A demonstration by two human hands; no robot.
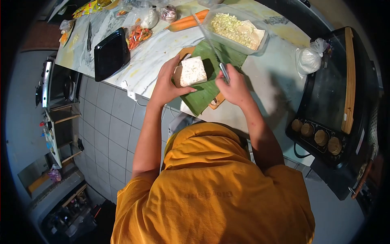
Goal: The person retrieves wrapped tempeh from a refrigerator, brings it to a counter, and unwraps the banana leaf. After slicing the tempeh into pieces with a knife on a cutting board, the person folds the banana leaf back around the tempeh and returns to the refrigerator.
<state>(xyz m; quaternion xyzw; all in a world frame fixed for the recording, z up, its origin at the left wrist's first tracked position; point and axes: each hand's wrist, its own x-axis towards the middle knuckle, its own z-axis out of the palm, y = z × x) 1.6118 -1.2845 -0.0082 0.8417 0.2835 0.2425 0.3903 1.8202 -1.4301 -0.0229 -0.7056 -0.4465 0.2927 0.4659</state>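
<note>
A white block with brown specks, looking like tempeh (193, 71), rests on a green banana leaf (227, 57). My left hand (165, 83) grips the block from its left side, with the thumb along the near edge and the fingers toward the far edge. A wooden cutting board (186, 51) shows partly from under the leaf. In my right hand (234, 86) is a knife (223, 68), its handle in my fist and its long blade pointing away over the leaf, to the right of the block and apart from it.
A plastic container (260, 44) of chopped pale food stands beyond the leaf, beside carrots (187, 23). Farther left are a bag of chillies (138, 36), a black tray (111, 54) and another knife (89, 37). A white bag (308, 61) and a toaster oven (325, 97) stand right.
</note>
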